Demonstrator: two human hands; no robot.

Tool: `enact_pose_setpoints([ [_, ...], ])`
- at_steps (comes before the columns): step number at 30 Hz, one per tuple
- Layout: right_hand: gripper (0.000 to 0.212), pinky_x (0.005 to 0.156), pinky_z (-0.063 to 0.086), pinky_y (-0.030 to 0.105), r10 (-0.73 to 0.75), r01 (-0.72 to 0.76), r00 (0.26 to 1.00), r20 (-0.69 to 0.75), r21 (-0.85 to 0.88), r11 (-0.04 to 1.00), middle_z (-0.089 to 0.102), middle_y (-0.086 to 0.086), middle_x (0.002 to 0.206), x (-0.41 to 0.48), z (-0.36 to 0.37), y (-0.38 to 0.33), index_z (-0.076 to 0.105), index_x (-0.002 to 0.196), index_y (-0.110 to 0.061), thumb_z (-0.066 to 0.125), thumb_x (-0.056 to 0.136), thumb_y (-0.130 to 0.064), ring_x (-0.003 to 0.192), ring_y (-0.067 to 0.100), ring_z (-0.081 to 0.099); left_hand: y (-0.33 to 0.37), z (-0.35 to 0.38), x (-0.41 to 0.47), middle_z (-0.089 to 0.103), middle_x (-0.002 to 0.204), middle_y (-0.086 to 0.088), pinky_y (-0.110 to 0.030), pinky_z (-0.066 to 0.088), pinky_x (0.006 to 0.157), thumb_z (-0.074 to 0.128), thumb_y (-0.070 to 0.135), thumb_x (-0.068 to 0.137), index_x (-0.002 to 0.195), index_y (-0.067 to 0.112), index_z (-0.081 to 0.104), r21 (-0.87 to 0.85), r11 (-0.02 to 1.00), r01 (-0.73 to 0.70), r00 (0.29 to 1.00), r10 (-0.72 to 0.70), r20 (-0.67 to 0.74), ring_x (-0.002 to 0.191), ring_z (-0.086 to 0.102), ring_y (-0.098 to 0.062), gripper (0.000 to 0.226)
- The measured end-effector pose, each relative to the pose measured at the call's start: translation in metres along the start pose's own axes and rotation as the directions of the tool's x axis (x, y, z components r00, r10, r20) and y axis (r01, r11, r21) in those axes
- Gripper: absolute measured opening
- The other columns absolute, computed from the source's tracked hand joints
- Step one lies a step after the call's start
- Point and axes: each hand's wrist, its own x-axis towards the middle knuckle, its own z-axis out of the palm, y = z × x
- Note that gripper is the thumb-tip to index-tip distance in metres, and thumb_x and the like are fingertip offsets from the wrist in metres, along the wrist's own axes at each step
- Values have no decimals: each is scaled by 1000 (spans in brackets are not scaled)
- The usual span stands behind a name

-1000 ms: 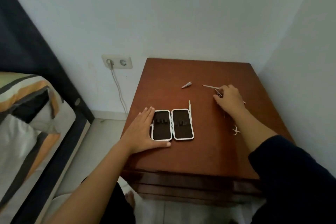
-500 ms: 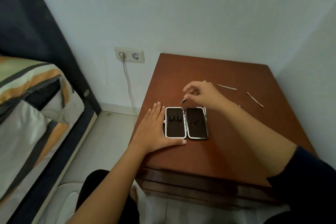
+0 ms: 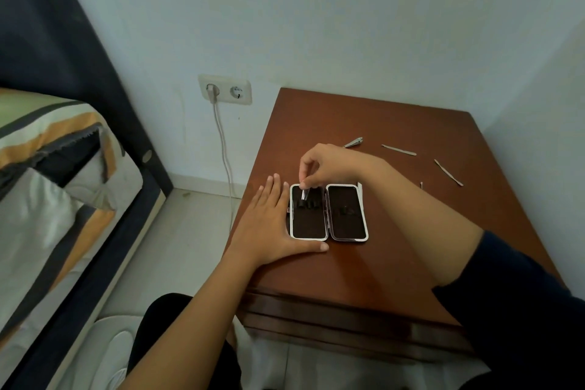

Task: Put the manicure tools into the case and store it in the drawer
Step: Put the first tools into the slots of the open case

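A white-rimmed manicure case (image 3: 329, 213) lies open on the brown nightstand (image 3: 389, 250), showing two black halves with elastic loops. My left hand (image 3: 269, 225) rests flat against the case's left edge, thumb along its near side. My right hand (image 3: 329, 168) hovers over the left half, pinching a small metal tool (image 3: 303, 194) whose tip meets the loops. Nail clippers (image 3: 353, 142) and two thin metal sticks (image 3: 399, 150) (image 3: 448, 172) lie farther back on the tabletop.
Drawer fronts (image 3: 332, 320) run along the nightstand's near face. A wall socket (image 3: 225, 89) with a plugged white cable is on the wall to the left. A bed with striped bedding (image 3: 53, 187) fills the left side. Another tool's tip (image 3: 421, 184) peeks out behind my right forearm.
My right hand picked a tool from the back right of the tabletop, carried it left, and now lowers it onto the case's left half. My left hand stayed put.
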Motion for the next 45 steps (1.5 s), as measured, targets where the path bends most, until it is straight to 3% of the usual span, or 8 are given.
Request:
enact_pose_setpoints([
  [14,8,78,50,21,-112,115,973,-200,1,993,73,0,87,-23,28,14,73,83,-16,68,81,-21,82,10,64,1,-3,-1,-10,158,-6,-31,-6,117,42,92,48,148,15,-3,-36,999,-3,1000,2,-17,143,-15,-14,134],
  [17,12,91,41,8,-42,63,906,-422,35,997,70,3,99,-16,4,37,71,90,-13,60,85,-12,91,13,62,0,-2,0,-11,157,-4,-29,-8,116,41,94,46,148,15,-3,-38,999,3,1000,-4,-21,143,-16,-12,137],
  [20,29,104,37,30,102,-120,823,-559,5,993,60,8,123,-1,-21,74,64,112,-13,51,87,-6,116,22,53,-2,0,1,-15,157,-1,-30,-9,115,39,95,46,148,18,-7,-25,1000,0,1000,0,-9,142,-19,-12,135],
  [23,40,112,27,36,204,-264,860,-469,-65,962,46,10,140,10,-26,101,52,129,-13,46,91,-6,131,27,40,-4,1,2,-16,156,0,-31,-9,116,38,95,47,148,18,-8,-18,1000,0,1000,0,-3,141,-20,-12,135],
  [29,24,96,38,33,142,-223,792,-593,-65,973,59,17,114,11,-10,107,66,109,-4,52,90,-7,111,32,53,-4,0,2,-18,156,-1,-29,-12,114,38,95,47,148,18,-9,-13,1000,-6,1000,6,1,141,-22,-12,135],
  [37,10,68,48,18,49,61,867,-497,203,977,66,-3,74,-18,-2,51,67,94,-13,61,86,-14,62,3,61,-1,-3,0,-12,157,-4,-33,-7,118,40,94,47,149,14,-4,-34,999,4,1000,-4,13,143,-17,-14,137],
  [41,6,63,48,9,-11,38,970,-243,107,994,71,-3,73,-29,-5,22,71,83,-14,67,82,-17,63,-2,64,1,-4,-1,-10,158,-7,-35,-4,118,40,94,47,149,13,-3,-35,999,0,1000,0,16,143,-15,-16,137],
  [45,10,75,53,25,4,-13,987,-162,-52,999,73,2,75,-19,-1,11,72,83,-13,64,83,-20,72,10,68,0,-3,0,-9,158,-7,-35,-4,118,40,94,47,149,13,-3,-40,999,-5,1000,5,3,143,-14,-16,137],
])
